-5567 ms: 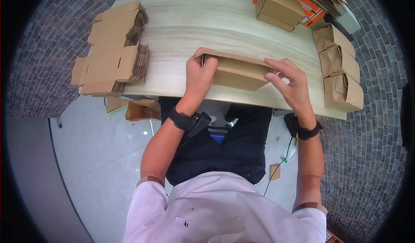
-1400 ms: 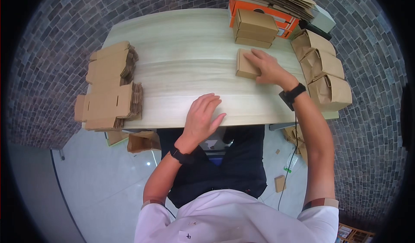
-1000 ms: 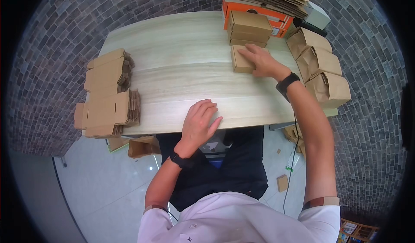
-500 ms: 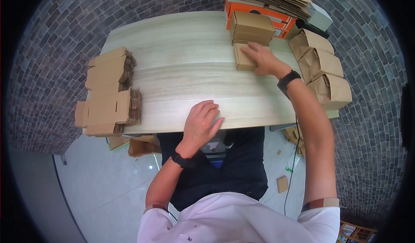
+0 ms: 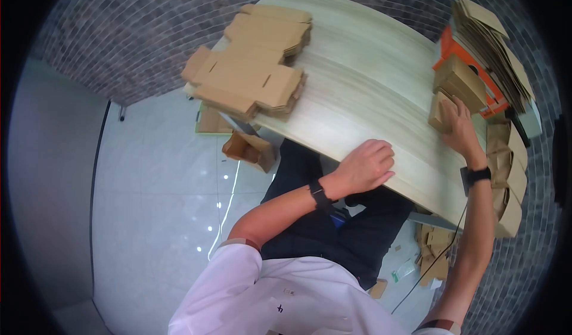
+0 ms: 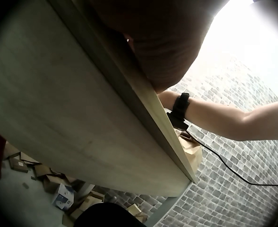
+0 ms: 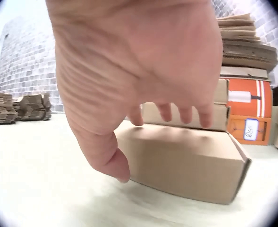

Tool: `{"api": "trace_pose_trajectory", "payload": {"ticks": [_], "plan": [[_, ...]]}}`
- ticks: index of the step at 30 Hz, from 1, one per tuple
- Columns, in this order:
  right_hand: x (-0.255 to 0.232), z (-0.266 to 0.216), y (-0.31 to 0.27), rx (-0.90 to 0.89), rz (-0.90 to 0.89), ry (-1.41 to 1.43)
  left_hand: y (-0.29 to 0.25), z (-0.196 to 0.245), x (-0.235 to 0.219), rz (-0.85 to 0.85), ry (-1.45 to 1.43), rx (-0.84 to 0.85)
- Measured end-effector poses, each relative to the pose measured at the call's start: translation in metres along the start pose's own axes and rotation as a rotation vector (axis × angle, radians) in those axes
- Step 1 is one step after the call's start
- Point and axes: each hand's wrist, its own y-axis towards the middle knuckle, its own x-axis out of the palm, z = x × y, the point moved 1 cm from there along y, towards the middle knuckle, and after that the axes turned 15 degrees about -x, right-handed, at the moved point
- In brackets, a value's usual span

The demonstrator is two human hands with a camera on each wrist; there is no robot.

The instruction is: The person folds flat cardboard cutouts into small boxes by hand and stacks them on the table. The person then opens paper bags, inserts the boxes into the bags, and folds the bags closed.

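Observation:
My right hand (image 5: 463, 134) is over a small closed cardboard box (image 5: 438, 112) at the right of the table. In the right wrist view its fingers (image 7: 186, 114) spread just above the box's top, casting small shadows on it, and the thumb stands beside the front face. Right behind that box are stacked cardboard boxes (image 5: 462, 82). My left hand (image 5: 364, 167) rests at the table's front edge, fingers loosely bent, holding nothing. It shows as a dark shape in the left wrist view, above the table edge.
Flat cardboard box blanks (image 5: 256, 67) are piled at the table's left. At the right stand an orange box (image 5: 497, 100) under stacked flat cardboard (image 5: 494, 49) and several brown paper bags (image 5: 506, 174). A black cable (image 5: 429, 269) hangs from the right wrist. An open paper bag (image 5: 247, 150) is below the table.
A box held open earlier is replaced by a closed one slid back against the stack under my right hand. The head view has swung left. My left hand stays near the front edge.

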Motion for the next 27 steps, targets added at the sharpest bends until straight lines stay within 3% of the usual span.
{"api": "trace_pose_trajectory", "payload": {"ticks": [3,5,9,12,13,15,17,19,20,22,25,27], "plan": [[-0.023,-0.061,0.032,-0.108,0.157,-0.022,0.000,0.001,0.000,-0.004,0.024,0.003],[-0.033,-0.110,0.058,-0.297,0.293,0.096,0.000,0.001,0.001,-0.024,0.043,0.007],[-0.032,-0.212,0.118,-0.530,0.357,0.334,-0.005,0.003,0.002,-0.042,0.101,-0.051],[-0.022,-0.275,0.166,-0.682,0.398,0.429,-0.012,-0.001,0.001,-0.146,-0.336,-0.306],[-0.020,-0.290,0.179,-0.708,0.373,0.459,-0.019,-0.006,0.017,0.029,-0.312,-0.177],[-0.007,-0.315,0.205,-0.744,0.397,0.478,-0.016,-0.019,0.027,-0.106,-0.202,-0.149],[-0.006,-0.325,0.220,-0.787,0.419,0.497,-0.020,-0.018,0.026,0.014,-0.268,-0.156],[-0.003,-0.331,0.230,-0.808,0.336,0.372,-0.021,-0.013,0.020,-0.152,-0.640,-0.365],[-0.004,-0.332,0.234,-0.816,0.329,0.372,-0.022,-0.008,0.013,-0.142,-0.643,-0.368],[-0.005,-0.332,0.239,-0.782,0.154,0.304,-0.021,0.000,0.004,0.016,-0.390,-0.258],[-0.007,-0.328,0.242,-0.806,0.145,0.311,-0.015,-0.010,0.020,-0.040,-0.497,-0.232],[-0.008,-0.325,0.245,-0.809,0.130,0.351,-0.016,-0.008,0.016,0.027,-0.443,-0.199]]}}
